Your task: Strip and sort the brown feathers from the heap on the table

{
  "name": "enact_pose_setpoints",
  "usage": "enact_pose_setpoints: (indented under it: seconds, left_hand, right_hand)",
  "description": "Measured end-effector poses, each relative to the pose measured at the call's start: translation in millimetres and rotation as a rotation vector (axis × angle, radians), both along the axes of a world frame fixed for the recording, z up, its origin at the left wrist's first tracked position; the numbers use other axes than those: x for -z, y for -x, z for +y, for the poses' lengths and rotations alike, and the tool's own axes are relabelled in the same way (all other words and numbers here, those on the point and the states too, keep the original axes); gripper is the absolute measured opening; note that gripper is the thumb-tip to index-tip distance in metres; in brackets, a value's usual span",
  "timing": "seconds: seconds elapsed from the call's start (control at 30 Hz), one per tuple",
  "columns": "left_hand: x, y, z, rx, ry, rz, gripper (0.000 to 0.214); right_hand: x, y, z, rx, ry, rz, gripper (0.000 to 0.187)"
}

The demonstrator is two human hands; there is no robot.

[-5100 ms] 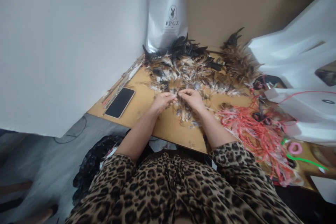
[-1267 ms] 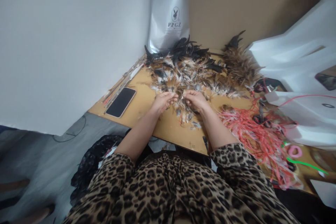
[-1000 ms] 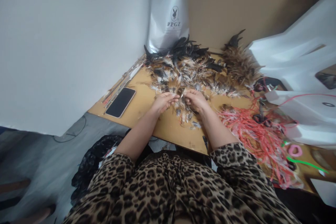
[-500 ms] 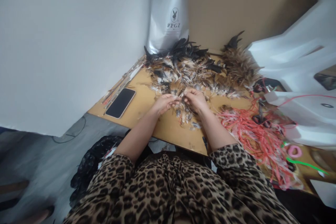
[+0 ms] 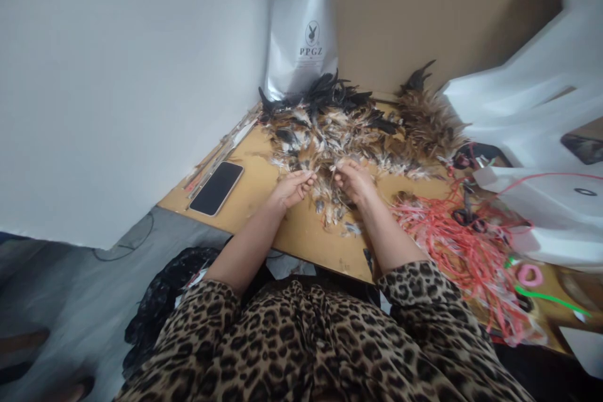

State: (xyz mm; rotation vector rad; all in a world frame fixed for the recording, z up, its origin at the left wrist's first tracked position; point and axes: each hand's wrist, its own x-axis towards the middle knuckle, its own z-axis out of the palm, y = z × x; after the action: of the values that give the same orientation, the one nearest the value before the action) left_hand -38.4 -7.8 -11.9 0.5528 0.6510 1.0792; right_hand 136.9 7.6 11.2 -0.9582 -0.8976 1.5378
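Left hand, right hand among feathers; silver bag behind

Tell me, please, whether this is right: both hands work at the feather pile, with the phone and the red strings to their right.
Not quite: the head view shows the phone left of the left hand and right hand; the feather pile and red strings are as you say.
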Motion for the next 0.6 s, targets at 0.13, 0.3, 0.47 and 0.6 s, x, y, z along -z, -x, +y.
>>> enact_pose_setpoints:
  seconds: [0.13, 0.3, 0.47, 0.6]
  left_hand:
    - [-1.8, 0.8, -1.0, 0.020, 0.030, -0.080, 0.006]
    - [1.1, -0.3, -1.8, 0.087, 0.004, -0.029, 0.005]
    - [3.4, -2.0, -1.8, 0.116, -0.044, 0.072, 0.004]
    - [3.9, -4.3, -2.6, 0.068, -0.068, 0.156, 0.009]
  right_hand:
    - [-4.8, 0.9, -3.5, -0.108, 0.034, 0.077, 0.026]
    - [-0.2, 12.8, -10.9, -0.307, 0.053, 0.026, 0.024]
    - [3.4, 18.1, -13.8, -0.253, 0.002, -0.073, 0.024]
    - [3.6, 15.7, -11.1, -0.175, -0.043, -0.133, 0.026]
